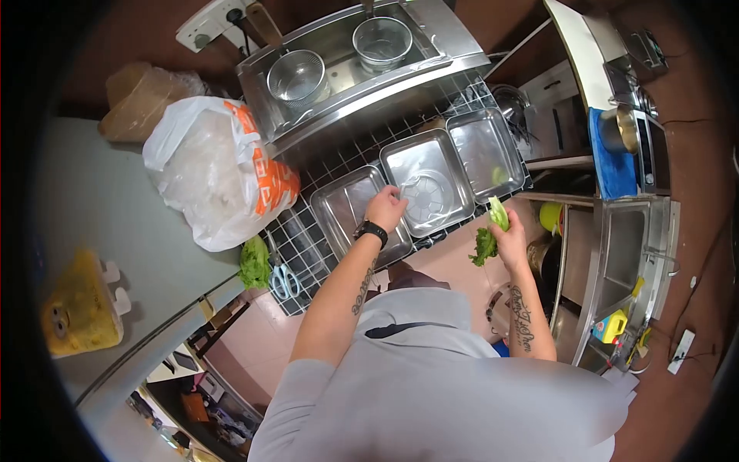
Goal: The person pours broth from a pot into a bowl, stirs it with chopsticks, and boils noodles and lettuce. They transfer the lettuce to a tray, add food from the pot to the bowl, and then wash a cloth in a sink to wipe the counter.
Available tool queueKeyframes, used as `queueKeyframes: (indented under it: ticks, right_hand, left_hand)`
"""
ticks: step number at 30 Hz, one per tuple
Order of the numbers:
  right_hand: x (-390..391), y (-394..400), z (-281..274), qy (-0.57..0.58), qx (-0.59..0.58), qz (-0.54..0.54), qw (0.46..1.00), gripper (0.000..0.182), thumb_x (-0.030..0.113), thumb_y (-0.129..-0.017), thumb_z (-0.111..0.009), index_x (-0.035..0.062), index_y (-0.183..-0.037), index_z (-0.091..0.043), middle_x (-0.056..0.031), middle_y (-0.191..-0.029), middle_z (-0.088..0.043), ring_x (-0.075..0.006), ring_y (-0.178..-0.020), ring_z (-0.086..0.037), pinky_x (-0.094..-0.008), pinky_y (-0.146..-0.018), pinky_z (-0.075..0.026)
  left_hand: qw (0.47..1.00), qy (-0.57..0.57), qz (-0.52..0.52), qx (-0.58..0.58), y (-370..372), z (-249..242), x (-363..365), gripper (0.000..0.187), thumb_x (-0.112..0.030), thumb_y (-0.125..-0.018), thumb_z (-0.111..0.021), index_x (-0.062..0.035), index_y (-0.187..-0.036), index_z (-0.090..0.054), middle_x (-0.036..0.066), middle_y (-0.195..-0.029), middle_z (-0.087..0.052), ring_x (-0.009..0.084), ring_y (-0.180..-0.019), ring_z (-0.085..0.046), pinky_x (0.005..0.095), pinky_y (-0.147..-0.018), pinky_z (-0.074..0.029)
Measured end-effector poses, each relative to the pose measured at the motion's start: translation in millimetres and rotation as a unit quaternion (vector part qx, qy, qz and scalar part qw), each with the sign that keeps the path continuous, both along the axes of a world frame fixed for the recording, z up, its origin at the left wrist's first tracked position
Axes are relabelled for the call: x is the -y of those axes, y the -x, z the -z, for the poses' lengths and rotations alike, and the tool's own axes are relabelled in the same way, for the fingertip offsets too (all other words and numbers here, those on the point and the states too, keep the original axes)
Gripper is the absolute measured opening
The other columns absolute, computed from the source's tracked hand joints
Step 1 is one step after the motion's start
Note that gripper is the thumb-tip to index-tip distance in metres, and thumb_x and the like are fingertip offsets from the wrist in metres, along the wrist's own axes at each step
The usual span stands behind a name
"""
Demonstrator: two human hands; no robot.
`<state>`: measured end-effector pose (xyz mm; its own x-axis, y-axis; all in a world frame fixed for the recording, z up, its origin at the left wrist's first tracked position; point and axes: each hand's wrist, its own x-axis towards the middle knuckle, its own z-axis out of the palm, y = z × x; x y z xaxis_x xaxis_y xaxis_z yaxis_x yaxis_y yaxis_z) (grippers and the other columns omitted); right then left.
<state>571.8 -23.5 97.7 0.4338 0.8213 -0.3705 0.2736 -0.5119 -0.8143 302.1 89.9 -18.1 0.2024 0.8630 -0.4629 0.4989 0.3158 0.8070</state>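
My left hand (386,209) is over the left metal tray (331,202), next to the rim of the middle metal tray (450,165). Its fingers are curled together, and I cannot make out whether anything is between them. A round, clear-looking shape (426,199) shows in the middle tray. Closed around a green lettuce leaf (485,245), my right hand (509,239) is below the right metal tray (481,138), apart from it. More lettuce (254,263) lies at the left end of the black wire rack (304,219), beside light-blue-handled scissors (285,282).
Behind the trays stands a steel fryer (346,115) with two wire baskets (297,77). A white and orange plastic bag (208,169) sits on the left counter (100,185), near a yellow package (85,308). A steel sink (623,231) is at the right.
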Motion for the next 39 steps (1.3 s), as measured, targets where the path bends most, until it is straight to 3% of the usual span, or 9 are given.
queueKeyframes:
  ticks: [4,10,16,24,26,28,31,36,39]
  right_hand:
    - [-29.0,5.4,-8.0,-0.015,-0.067,0.002,0.998,0.035,0.002,-0.082,-0.061,0.0018,-0.116,-0.054,-0.0059,-0.092,-0.062,-0.0135,-0.082,-0.06,-0.0295,-0.074,-0.05]
    - [-126.6,24.8,-68.8,-0.061,0.103,-0.219,0.968,0.052,0.005,-0.077,-0.057,0.0064,-0.128,-0.048,-0.0239,-0.112,-0.062,-0.04,-0.108,-0.059,-0.0405,-0.092,-0.047]
    - [-237.7,71.6,-142.3,-0.108,0.276,-0.388,0.872,0.039,0.001,-0.076,-0.057,0.0023,-0.112,-0.045,-0.0273,-0.095,-0.064,-0.045,-0.096,-0.061,-0.0496,-0.083,-0.048]
    - [-384.9,124.9,-129.3,-0.18,0.521,-0.479,0.683,0.03,0.005,-0.08,-0.059,0.0038,-0.11,-0.058,-0.0167,-0.105,-0.062,-0.0361,-0.096,-0.062,-0.0461,-0.082,-0.05]
    - [-373.8,156.0,-154.6,-0.353,0.486,-0.447,0.663,0.029,0.009,-0.081,-0.062,0.0061,-0.111,-0.06,-0.0152,-0.106,-0.061,-0.0349,-0.094,-0.062,-0.044,-0.082,-0.051]
    - [-345.0,185.4,-154.0,-0.422,0.334,-0.426,0.727,0.024,0.011,-0.083,-0.064,0.0053,-0.106,-0.062,-0.013,-0.096,-0.062,-0.031,-0.087,-0.062,-0.0413,-0.076,-0.051]
    - [-266.0,232.0,-118.5,-0.314,0.145,-0.471,0.811,0.018,0.009,-0.083,-0.064,0.0035,-0.099,-0.065,-0.0118,-0.081,-0.062,-0.0257,-0.074,-0.063,-0.0352,-0.067,-0.051]
    - [-110.7,285.5,-13.1,-0.122,0.071,-0.719,0.681,0.017,0.017,-0.086,-0.06,0.0015,-0.092,-0.063,-0.0153,-0.081,-0.064,-0.0315,-0.071,-0.061,-0.0389,-0.066,-0.05]
    - [-27.7,319.7,-13.4,0.05,-0.012,-0.764,0.643,0.029,0.022,-0.086,-0.059,0.0043,-0.109,-0.065,-0.0173,-0.095,-0.068,-0.0343,-0.088,-0.065,-0.041,-0.077,-0.051]
  left_hand:
    - [0.999,-0.026,-0.015,0.03,24.0,-29.7,22.1,0.038,-0.027,-0.082,-0.072,-0.0042,-0.111,-0.063,0.009,-0.079,-0.067,0.0212,-0.073,-0.065,0.0325,-0.069,-0.052]
    - [0.995,0.015,-0.081,0.062,106.1,-60.6,95.3,0.026,-0.02,-0.085,-0.071,-0.0039,-0.105,-0.065,0.005,-0.078,-0.066,0.0128,-0.071,-0.062,0.0267,-0.069,-0.051]
    - [0.983,0.05,-0.176,0.006,151.0,-54.2,177.1,0.025,-0.018,-0.085,-0.071,-0.0028,-0.105,-0.065,0.005,-0.082,-0.068,0.0109,-0.074,-0.063,0.0256,-0.068,-0.051]
    - [0.949,0.056,-0.311,-0.004,170.6,-50.0,252.8,0.023,-0.015,-0.085,-0.07,-0.0026,-0.103,-0.066,0.008,-0.083,-0.069,0.013,-0.073,-0.064,0.0263,-0.068,-0.052]
    - [0.946,0.049,-0.313,-0.071,177.7,-51.0,270.1,0.022,-0.015,-0.085,-0.071,-0.0029,-0.103,-0.066,0.01,-0.081,-0.069,0.0138,-0.073,-0.066,0.0274,-0.068,-0.052]
    - [0.931,0.064,-0.354,-0.059,186.5,-31.6,291.8,0.022,-0.016,-0.085,-0.07,-0.0037,-0.103,-0.066,0.011,-0.081,-0.069,0.0167,-0.073,-0.067,0.0293,-0.067,-0.054]
    - [0.918,0.031,-0.391,-0.049,197.7,-28.6,319.3,0.023,-0.018,-0.085,-0.068,-0.0039,-0.103,-0.066,0.013,-0.084,-0.07,0.0217,-0.075,-0.068,0.0319,-0.069,-0.054]
    - [0.902,0.101,-0.405,-0.11,213.0,-36.9,344.4,0.027,-0.028,-0.084,-0.068,-0.0084,-0.104,-0.068,0.014,-0.087,-0.071,0.0271,-0.08,-0.069,0.0373,-0.075,-0.054]
    - [0.883,0.136,-0.439,-0.101,228.4,-47.4,383.5,0.029,-0.031,-0.084,-0.068,-0.0101,-0.104,-0.069,0.013,-0.091,-0.071,0.0269,-0.085,-0.069,0.0374,-0.078,-0.053]
